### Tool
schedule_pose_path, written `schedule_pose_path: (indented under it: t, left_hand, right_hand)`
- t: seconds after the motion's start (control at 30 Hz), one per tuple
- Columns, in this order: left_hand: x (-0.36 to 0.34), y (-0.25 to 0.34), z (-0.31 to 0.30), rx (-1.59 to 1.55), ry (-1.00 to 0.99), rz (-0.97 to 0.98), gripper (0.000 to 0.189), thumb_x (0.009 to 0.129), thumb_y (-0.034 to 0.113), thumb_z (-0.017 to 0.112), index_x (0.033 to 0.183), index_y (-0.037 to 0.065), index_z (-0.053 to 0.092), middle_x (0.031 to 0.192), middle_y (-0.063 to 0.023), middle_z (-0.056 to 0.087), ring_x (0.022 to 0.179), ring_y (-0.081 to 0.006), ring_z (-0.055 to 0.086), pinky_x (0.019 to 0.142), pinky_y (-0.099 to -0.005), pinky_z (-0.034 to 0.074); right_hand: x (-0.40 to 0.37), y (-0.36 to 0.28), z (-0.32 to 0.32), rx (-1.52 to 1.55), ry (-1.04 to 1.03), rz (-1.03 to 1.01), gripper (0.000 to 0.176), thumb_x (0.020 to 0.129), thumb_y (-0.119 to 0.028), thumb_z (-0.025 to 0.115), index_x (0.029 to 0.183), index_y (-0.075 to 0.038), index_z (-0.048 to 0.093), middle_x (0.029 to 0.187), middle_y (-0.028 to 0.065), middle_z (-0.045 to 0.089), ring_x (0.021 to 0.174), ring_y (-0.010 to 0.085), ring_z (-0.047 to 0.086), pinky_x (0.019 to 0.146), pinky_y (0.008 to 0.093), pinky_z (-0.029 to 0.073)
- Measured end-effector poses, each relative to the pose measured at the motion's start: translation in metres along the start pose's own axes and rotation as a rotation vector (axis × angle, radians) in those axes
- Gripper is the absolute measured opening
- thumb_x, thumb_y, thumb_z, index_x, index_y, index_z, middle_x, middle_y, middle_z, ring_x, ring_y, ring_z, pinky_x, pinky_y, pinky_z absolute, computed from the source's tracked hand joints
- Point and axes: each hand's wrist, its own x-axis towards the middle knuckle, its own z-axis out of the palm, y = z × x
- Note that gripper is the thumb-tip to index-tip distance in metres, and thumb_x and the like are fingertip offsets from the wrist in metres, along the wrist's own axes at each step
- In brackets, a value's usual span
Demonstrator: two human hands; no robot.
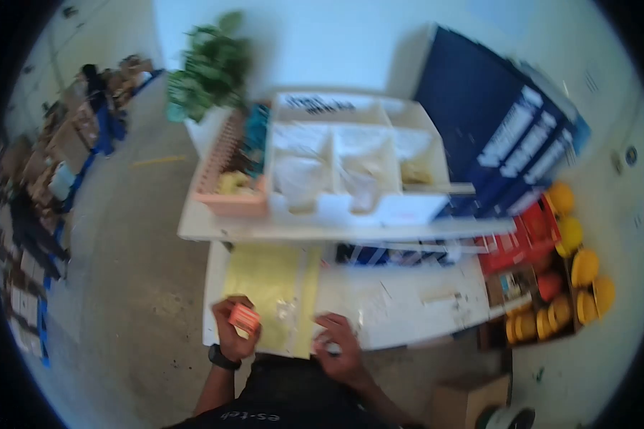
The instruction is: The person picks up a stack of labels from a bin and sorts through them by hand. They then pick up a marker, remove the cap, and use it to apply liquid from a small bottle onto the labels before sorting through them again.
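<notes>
Orange packet: On my feed, a small flat orange packet (244,317) with a pale patch on its face sits over the near edge of the table. It is too blurred for me to read.
Left hand: The left hand (230,329), a dark watch (222,357) on its wrist, has its fingers curled closed round the packet.
Right hand: The right hand (338,344) rests at the table's front edge with its fingers bent down. I cannot tell whether it has hold of anything.
Yellow sheet: A yellow sheet (268,279) lies flat beneath the packet and reaches the near edge.
Table: I see a scuffed white table (408,307).
Shelf: Above it, a white divided tray (350,207) stands just beside a pink basket (225,200).
Room: There is a grey floor (136,286), a green plant (211,68) behind the basket, blue panels (479,107) to the right, and yellow hard hats (583,268) low at the right.
</notes>
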Motion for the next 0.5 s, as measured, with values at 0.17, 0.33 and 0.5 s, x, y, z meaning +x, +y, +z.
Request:
schedule_pose_path:
  t: [0.17, 0.33, 0.5]
  left_hand:
    - [-0.053, 0.044, 0.057, 0.047, -0.451, -0.084, 0.052, 0.069, 0.011, 0.076, 0.112, 0.003, 0.049, 0.099, -0.0137, 0.060, 0.086, -0.0250, 0.061, 0.079, -0.0349, 0.049]
    - [-0.089, 0.053, 0.078, 0.288, -0.384, -0.248, 0.051, 0.065, 0.016, 0.075, 0.108, 0.001, 0.054, 0.090, -0.0159, 0.061, 0.079, -0.0322, 0.064, 0.073, -0.0381, 0.052]
    - [-0.087, 0.065, 0.107, 0.387, -0.498, -0.106, 0.048, 0.063, 0.016, 0.073, 0.105, 0.002, 0.055, 0.088, -0.0168, 0.060, 0.079, -0.0368, 0.061, 0.070, -0.0417, 0.051]
  right_hand:
    - [-0.020, 0.009, -0.004, 0.148, -0.390, 0.150, 0.048, 0.091, -0.012, 0.064, 0.138, -0.010, 0.054, 0.117, 0.0111, 0.056, 0.096, 0.0162, 0.059, 0.070, 0.0252, 0.052]
    - [-0.051, 0.028, -0.035, 0.154, -0.549, 0.269, 0.052, 0.088, -0.009, 0.066, 0.138, -0.010, 0.053, 0.109, 0.0090, 0.056, 0.090, 0.0158, 0.061, 0.074, 0.0273, 0.051]
    - [-0.068, 0.042, -0.051, 0.051, -0.484, 0.200, 0.042, 0.083, -0.011, 0.071, 0.121, -0.003, 0.054, 0.106, 0.0101, 0.057, 0.084, 0.0192, 0.062, 0.074, 0.0326, 0.053]
